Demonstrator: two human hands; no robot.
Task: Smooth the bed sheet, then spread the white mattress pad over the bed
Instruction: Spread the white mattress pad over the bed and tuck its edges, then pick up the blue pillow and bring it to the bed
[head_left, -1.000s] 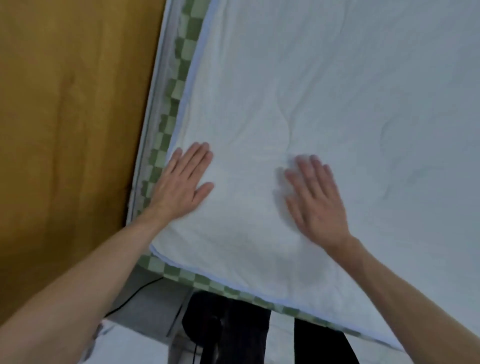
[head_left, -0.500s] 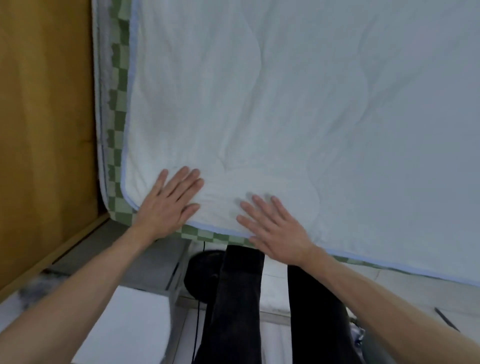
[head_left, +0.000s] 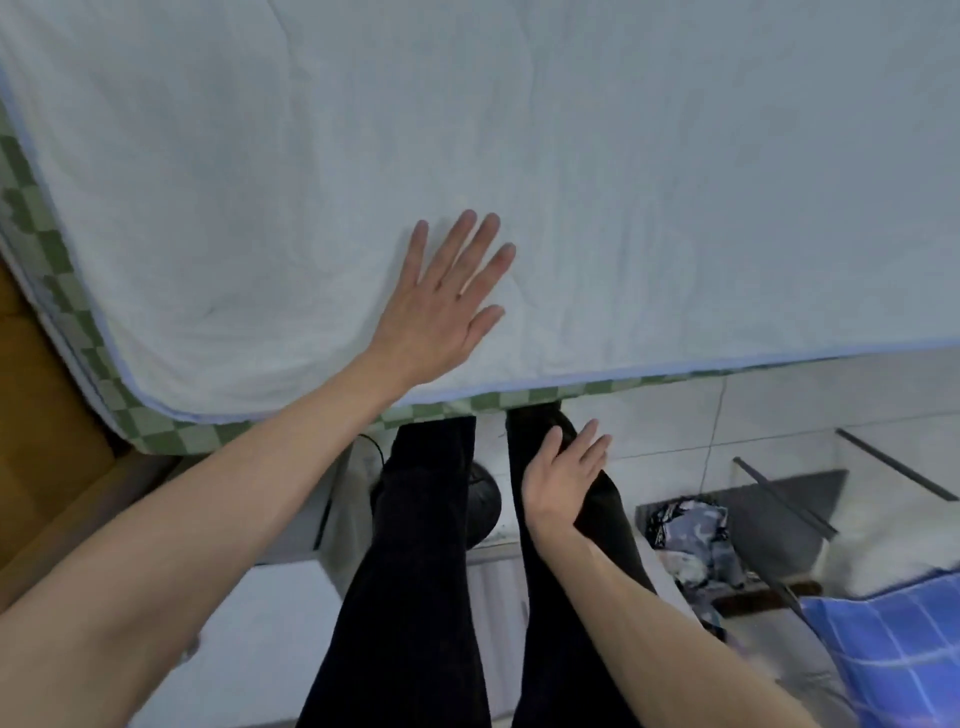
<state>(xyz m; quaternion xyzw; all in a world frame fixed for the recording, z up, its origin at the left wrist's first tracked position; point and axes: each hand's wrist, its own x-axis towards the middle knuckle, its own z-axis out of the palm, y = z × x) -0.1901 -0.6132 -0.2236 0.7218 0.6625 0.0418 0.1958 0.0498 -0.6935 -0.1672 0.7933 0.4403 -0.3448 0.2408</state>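
The white mattress pad (head_left: 571, 156) covers nearly all of the bed in view, lying flat with faint quilted creases; its pale blue bound edge runs along the near side and curves round the left corner. Under it the green checked bed sheet (head_left: 171, 434) shows only as a narrow border along that edge and corner. Compared with half a second ago, the view has swung right, so the wooden panel (head_left: 36, 415) at the left has shrunk to a sliver and more tiled floor (head_left: 779, 410) shows at the right, along with a blue checked cushion (head_left: 904, 644) at the lower right.

The person's dark trouser legs (head_left: 415, 597) stand against the near edge of the bed. The left hand (head_left: 441, 306) lies palm down on the pad close to the near edge, fingers spread and flat, gripping nothing; it has slid right from the corner. The right hand (head_left: 563, 478), earlier pressed on the pad beside it, is now off the bed, open and empty, in front of the right leg.
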